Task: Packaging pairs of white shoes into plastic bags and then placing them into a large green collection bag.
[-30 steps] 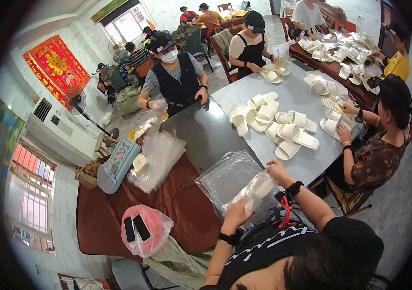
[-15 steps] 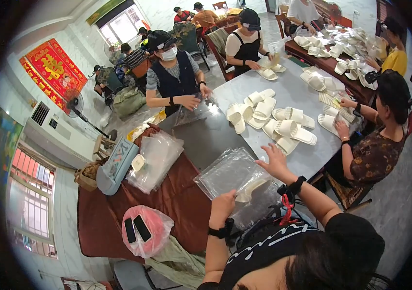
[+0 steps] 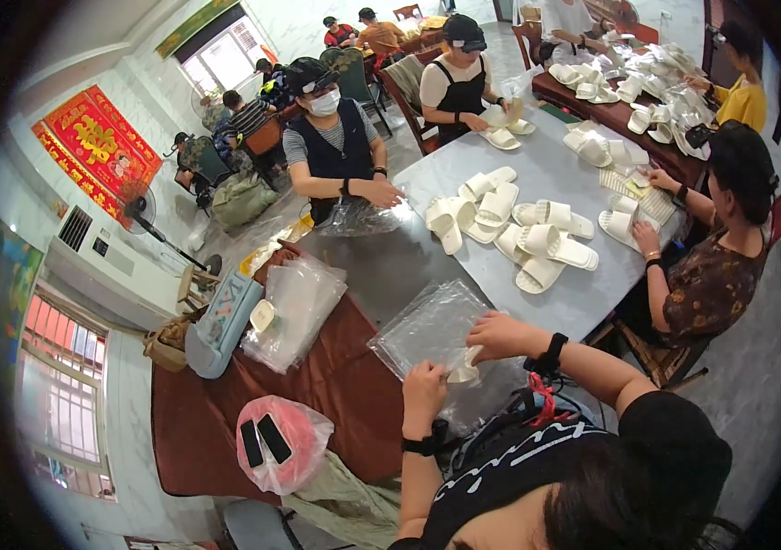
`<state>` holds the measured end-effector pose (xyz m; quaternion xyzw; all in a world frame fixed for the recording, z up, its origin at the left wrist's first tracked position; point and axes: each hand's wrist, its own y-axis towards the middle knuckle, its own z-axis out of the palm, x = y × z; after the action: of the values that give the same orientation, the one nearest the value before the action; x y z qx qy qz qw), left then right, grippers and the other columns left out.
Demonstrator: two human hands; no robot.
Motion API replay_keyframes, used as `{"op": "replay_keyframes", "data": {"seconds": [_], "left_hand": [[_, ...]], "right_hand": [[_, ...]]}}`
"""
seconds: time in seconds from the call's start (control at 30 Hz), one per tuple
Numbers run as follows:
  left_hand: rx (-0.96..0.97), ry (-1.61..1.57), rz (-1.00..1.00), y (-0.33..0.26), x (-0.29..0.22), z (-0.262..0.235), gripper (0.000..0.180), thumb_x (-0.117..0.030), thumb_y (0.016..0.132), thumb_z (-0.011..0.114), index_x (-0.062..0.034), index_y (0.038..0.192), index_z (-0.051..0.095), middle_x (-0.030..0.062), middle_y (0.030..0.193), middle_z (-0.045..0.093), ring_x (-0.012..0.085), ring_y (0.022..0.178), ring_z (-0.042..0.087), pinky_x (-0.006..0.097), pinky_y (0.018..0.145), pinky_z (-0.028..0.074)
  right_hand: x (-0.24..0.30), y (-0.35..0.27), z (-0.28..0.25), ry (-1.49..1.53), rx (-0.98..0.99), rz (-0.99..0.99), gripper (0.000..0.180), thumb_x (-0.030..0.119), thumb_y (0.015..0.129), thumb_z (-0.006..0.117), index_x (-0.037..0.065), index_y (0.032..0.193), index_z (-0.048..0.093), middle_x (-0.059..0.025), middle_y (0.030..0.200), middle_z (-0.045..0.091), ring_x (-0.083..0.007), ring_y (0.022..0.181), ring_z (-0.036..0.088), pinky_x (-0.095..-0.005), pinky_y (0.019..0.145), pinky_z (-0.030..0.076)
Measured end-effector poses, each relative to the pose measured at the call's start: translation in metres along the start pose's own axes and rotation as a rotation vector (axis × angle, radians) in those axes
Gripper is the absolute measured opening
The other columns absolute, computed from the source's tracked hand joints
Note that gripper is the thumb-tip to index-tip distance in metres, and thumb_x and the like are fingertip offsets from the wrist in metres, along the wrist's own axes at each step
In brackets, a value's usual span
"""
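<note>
A cream slipper [image 3: 465,371], partly in clear plastic, lies between my hands. My left hand [image 3: 424,394] is closed at its left side, pinching the edge of a clear plastic bag. My right hand [image 3: 500,337] comes over the slipper from the right, fingers bent and closed at the plastic. Whether it grips the slipper or only the bag over it is hard to see. Beneath and beyond my hands a stack of flat clear bags [image 3: 418,325] lies at the table's near edge. Several cream slippers [image 3: 542,243] are heaped just past my right hand.
On the brown cloth [image 3: 188,440] at left are another bag stack [image 3: 294,316], a light blue case [image 3: 223,312] and two phones [image 3: 274,438] on a pink bundle [image 3: 303,449]. Across the table a masked person [image 3: 331,147] handles clear plastic. Another person [image 3: 720,247] sits at right among slippers.
My right hand has come down and left from an open, raised pose to the slipper beside my left hand. The masked person's hands have drawn together over the plastic.
</note>
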<state>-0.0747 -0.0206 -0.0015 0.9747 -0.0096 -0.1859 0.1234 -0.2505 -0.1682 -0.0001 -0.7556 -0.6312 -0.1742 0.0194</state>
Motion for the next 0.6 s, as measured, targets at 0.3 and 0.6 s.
{"op": "replay_keyframes", "data": {"seconds": [0.3,0.6], "left_hand": [[0.082,-0.121,-0.19,-0.015,-0.005,-0.006,0.024,-0.03,0.074,0.061,-0.0076,0.084,0.059,0.0135,0.079,0.057,0.033,0.075,0.055,0.041,0.064,0.044],[0.265,-0.189,-0.277,-0.018,-0.008,-0.018,0.027,-0.032,0.073,0.06,-0.0066,0.084,0.059,0.0163,0.079,0.059,0.034,0.077,0.057,0.041,0.064,0.045]], "right_hand": [[0.003,-0.005,0.002,-0.053,-0.117,0.024,0.037,0.046,0.072,0.058,0.009,0.07,0.054,-0.0054,0.073,0.055,-0.0235,0.078,0.054,-0.0339,0.067,0.04],[0.011,-0.008,-0.008,-0.02,0.001,0.249,0.051,0.056,0.069,0.056,0.006,0.073,0.054,-0.0117,0.07,0.057,-0.0296,0.073,0.057,-0.0394,0.065,0.043]]}}
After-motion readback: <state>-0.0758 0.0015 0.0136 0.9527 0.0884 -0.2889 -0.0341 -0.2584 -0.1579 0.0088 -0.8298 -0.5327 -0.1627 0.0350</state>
